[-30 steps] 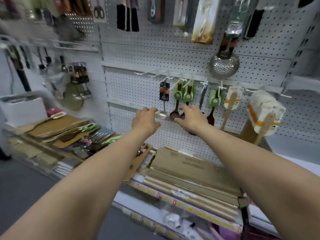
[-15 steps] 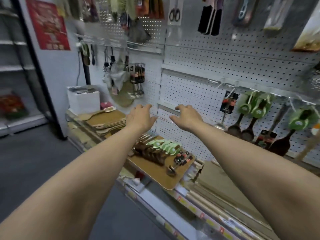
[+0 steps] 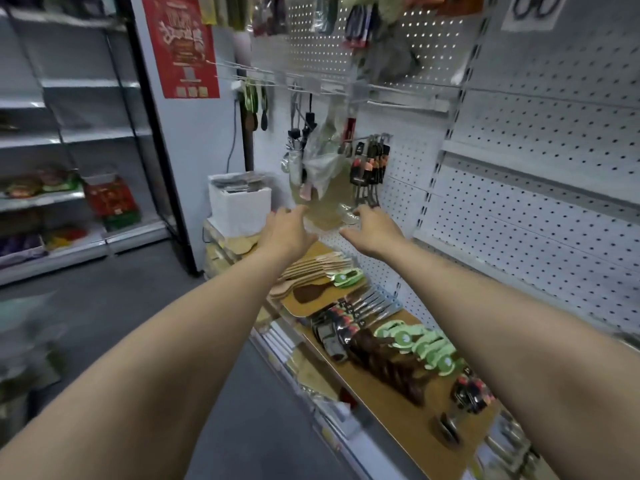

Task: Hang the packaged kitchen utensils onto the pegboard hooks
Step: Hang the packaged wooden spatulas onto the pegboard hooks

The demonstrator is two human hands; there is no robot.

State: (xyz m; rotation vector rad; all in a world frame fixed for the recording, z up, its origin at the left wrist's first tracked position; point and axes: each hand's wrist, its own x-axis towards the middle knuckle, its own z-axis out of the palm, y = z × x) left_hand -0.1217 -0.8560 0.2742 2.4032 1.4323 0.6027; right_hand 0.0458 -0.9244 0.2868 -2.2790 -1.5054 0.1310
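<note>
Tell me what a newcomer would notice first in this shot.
The open left hand and right hand stretch out mid-frame toward a clear plastic bag hanging at the pegboard. At lower right, green-tagged dark spoons lie on a brown board. A red poster stands out top left.

At the top of the pegboard (image 3: 540, 216), the hanging goods (image 3: 358, 26) are cut off by the frame edge. Left of it, I can't read the blurred red poster (image 3: 180, 46). Below it, the packaged utensils (image 3: 408, 344) smear out, labels illegible to me.
</note>
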